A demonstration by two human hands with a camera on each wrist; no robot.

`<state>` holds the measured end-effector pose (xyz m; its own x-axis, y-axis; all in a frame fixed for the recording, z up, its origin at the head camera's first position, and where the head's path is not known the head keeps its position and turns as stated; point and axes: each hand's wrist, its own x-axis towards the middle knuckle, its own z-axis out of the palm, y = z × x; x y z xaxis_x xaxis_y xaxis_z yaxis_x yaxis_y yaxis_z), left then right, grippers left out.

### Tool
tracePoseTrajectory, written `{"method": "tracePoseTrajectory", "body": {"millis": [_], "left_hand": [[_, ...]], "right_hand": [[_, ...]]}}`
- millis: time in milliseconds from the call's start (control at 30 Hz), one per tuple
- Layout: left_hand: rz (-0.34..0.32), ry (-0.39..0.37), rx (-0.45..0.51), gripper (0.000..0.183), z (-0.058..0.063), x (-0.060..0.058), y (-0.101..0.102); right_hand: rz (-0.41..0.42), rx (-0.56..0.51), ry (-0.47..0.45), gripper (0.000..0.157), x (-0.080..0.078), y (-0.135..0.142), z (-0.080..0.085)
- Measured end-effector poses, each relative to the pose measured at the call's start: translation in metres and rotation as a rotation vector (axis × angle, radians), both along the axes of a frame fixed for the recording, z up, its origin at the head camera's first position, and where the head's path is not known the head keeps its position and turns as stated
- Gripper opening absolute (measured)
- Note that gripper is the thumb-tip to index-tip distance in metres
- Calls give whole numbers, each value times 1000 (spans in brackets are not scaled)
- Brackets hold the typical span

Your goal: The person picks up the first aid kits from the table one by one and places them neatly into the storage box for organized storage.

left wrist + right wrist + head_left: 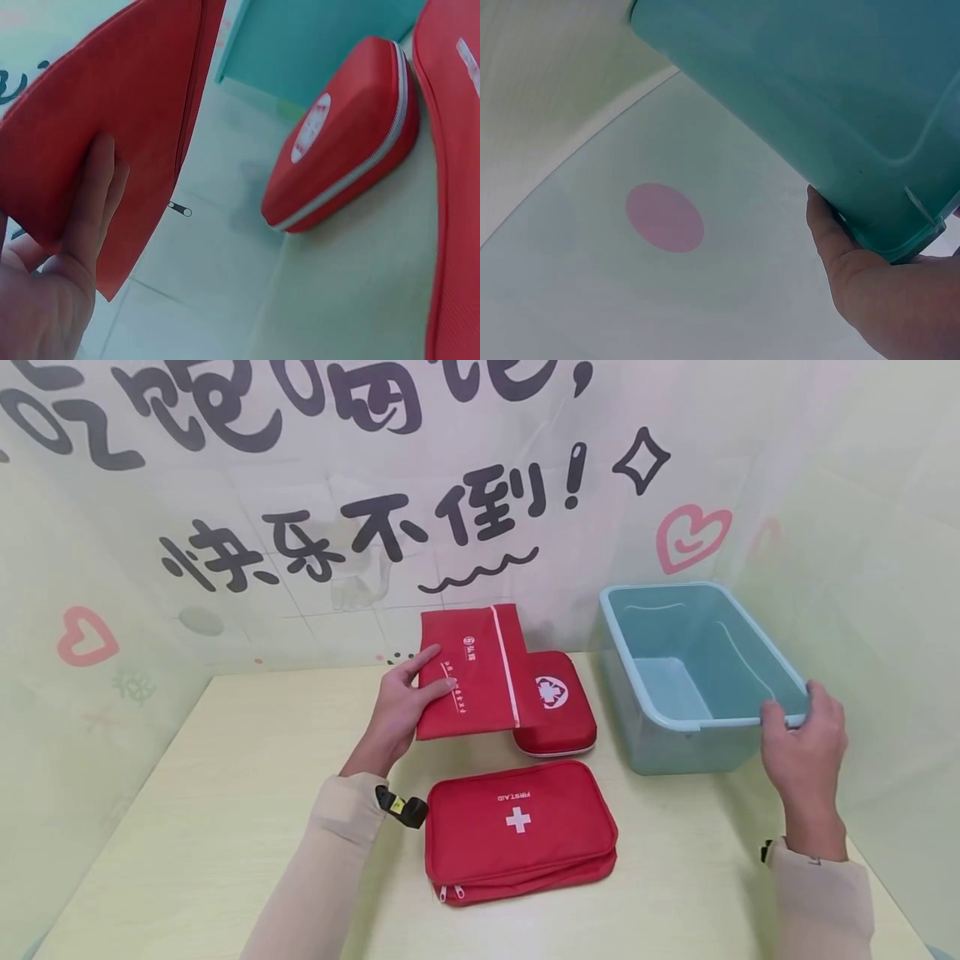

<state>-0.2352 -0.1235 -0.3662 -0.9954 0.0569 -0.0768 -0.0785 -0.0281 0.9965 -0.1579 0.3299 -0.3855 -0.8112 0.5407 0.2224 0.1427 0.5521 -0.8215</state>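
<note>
My left hand (pixel 401 700) pinches a flat red zip pouch (pixel 468 668) with white print, thumb in front and fingers behind. The pouch is held up off the table and overlaps a red hard-shell case (pixel 562 697) with a round white emblem. Nearer to me lies a red first aid bag (pixel 517 827) with a white cross and two zip pulls. My right hand (pixel 806 752) grips the near right corner of a blue plastic bin's rim (pixel 678 725), with the thumb inside. In the left wrist view, fingers press against the back of the pouch (pixel 142 97).
The pale wooden table (pixel 247 802) backs onto a printed wall covering (pixel 315 635) with dark lettering and pink hearts. Another covered wall (pixel 892 610) stands close to the bin's right side. The bin's visible floor (pixel 671 687) is bare.
</note>
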Motion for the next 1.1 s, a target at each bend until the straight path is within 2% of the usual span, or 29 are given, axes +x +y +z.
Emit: {"method": "tracePoseTrajectory", "body": {"millis": [500, 833, 1100], "left_hand": [[-31, 34, 86, 64, 26, 0, 33], [-58, 55, 124, 63, 38, -1, 58], [-78, 64, 128, 64, 42, -2, 77]], "right_hand": [[21, 21, 18, 63, -3, 2, -3], [14, 10, 19, 64, -2, 3, -3], [17, 5, 26, 64, -1, 4, -3]]}}
